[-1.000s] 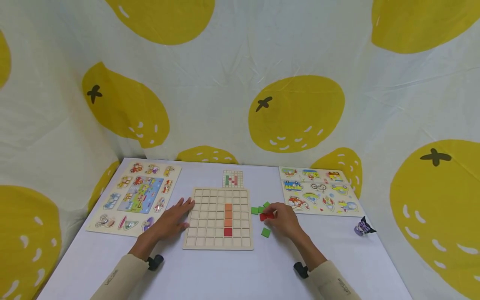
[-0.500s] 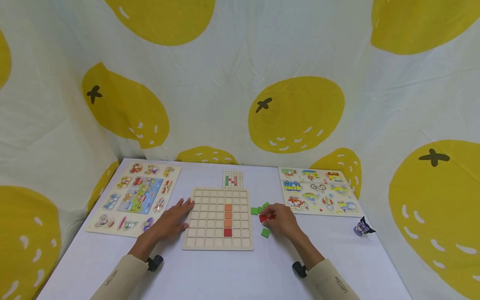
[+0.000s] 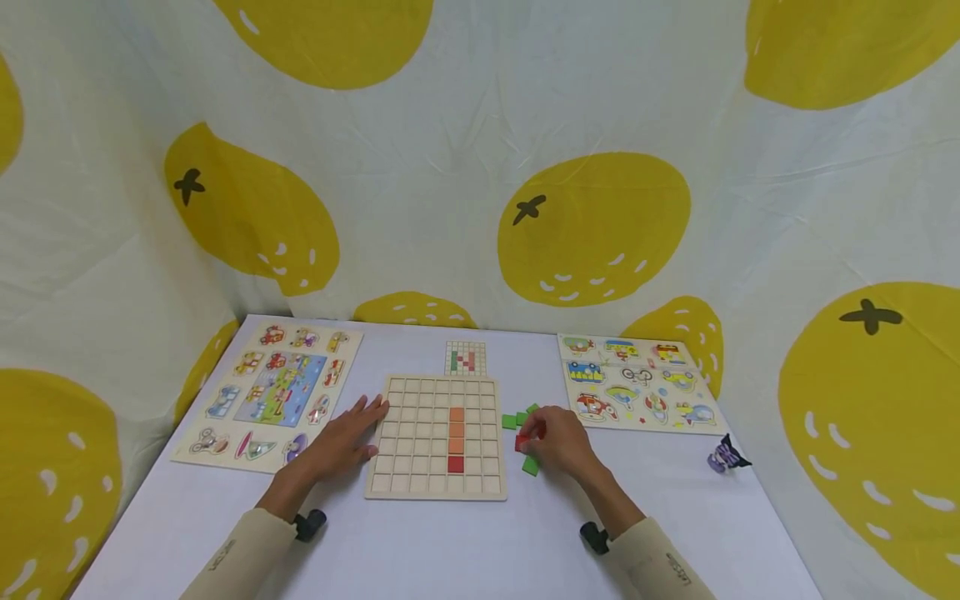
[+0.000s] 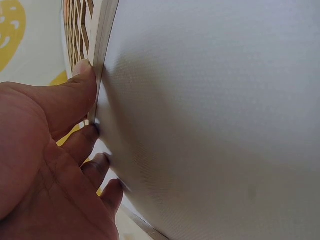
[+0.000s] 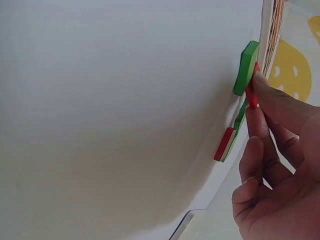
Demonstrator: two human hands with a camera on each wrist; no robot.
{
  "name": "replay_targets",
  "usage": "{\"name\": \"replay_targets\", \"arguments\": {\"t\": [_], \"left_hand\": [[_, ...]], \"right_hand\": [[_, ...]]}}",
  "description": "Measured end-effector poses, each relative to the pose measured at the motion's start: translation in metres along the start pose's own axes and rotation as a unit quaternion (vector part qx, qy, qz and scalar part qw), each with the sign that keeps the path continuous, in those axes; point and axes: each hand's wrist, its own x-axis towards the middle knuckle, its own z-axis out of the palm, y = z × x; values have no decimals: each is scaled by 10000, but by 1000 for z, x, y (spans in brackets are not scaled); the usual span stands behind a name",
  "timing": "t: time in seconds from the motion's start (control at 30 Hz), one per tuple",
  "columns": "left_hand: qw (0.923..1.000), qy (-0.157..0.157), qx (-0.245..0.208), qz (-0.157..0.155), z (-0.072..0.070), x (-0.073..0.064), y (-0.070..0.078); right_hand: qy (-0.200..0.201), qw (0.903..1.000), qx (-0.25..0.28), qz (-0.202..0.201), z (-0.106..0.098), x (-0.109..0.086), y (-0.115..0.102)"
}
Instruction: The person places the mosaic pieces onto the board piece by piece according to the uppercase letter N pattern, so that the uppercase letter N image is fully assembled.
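A wooden grid board (image 3: 410, 492) lies in the middle of the table, with several orange tiles (image 3: 457, 430) and one red tile (image 3: 456, 464) in one column. My left hand (image 3: 347, 442) rests at its left edge, fingers extended and thumb against the frame (image 4: 103, 35). Right of the board, my right hand (image 3: 562, 437) pinches a loose red tile (image 5: 252, 95) between thumb and finger. Around it lie several green tiles (image 3: 509, 422), one green tile (image 3: 531, 466) being nearest me. Another red tile (image 5: 225, 144) shows in the right wrist view; the hand hides it from the head camera.
A small pattern card (image 3: 466, 358) lies behind the board. A vehicle puzzle board (image 3: 281, 392) is at the left, a second picture puzzle (image 3: 637, 392) at the back right. A small purple-black figure (image 3: 726, 454) stands near the table's right edge. Fruit-print cloth hangs behind.
My right hand has shifted slightly toward me and the board, drawing one red tile with it. The second red tile has gone behind the fingers. My left hand stays put.
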Motion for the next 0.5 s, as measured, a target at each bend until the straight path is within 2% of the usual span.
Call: {"name": "replay_targets", "arguments": {"t": [0.33,0.5], "left_hand": [[10000,-12,22,-26,1,1,-1],[10000,-22,15,-48,1,1,-1]], "right_hand": [[-224,9986,413,-242,-2,-2,1],[-209,9951,842,-484,3,-2,-2]]}}
